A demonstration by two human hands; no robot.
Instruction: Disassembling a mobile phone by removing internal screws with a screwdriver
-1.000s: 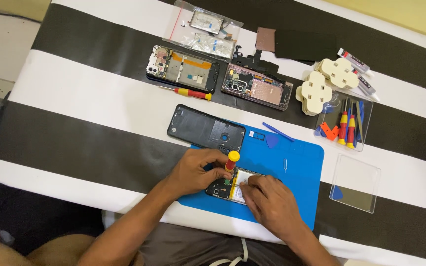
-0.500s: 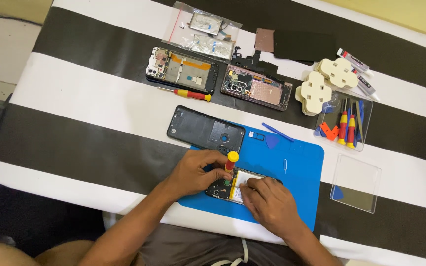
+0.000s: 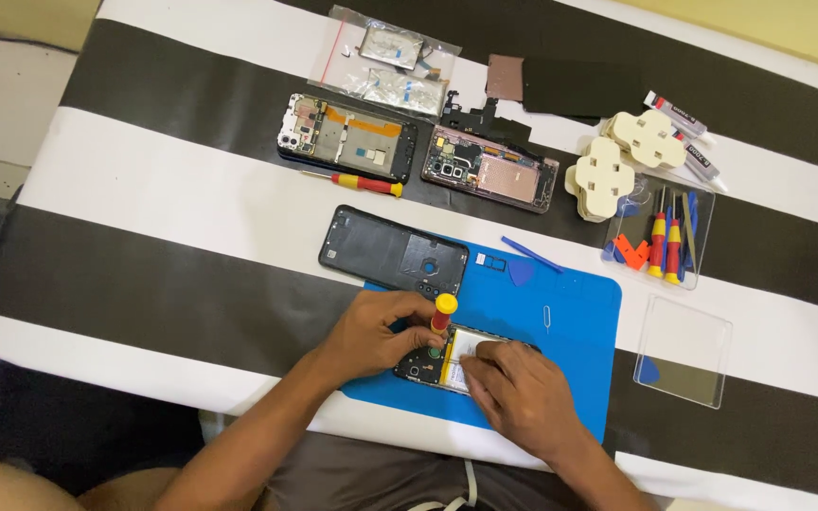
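An opened phone (image 3: 449,363) lies on a blue work mat (image 3: 560,322) near the table's front edge. My left hand (image 3: 371,333) grips a small red screwdriver with a yellow cap (image 3: 442,314), held upright with its tip down on the phone's inside. My right hand (image 3: 523,397) rests flat on the phone's right part and holds it down, covering most of it. A black phone back cover (image 3: 392,254) lies just beyond my left hand, partly on the mat.
Two more opened phones (image 3: 347,135) (image 3: 489,168) lie further back, with a red-yellow screwdriver (image 3: 357,182) beside them. Bags of parts (image 3: 392,59), cream foam pieces (image 3: 622,156), a clear box of tools (image 3: 660,237), its clear lid (image 3: 684,350), a blue pick (image 3: 521,272).
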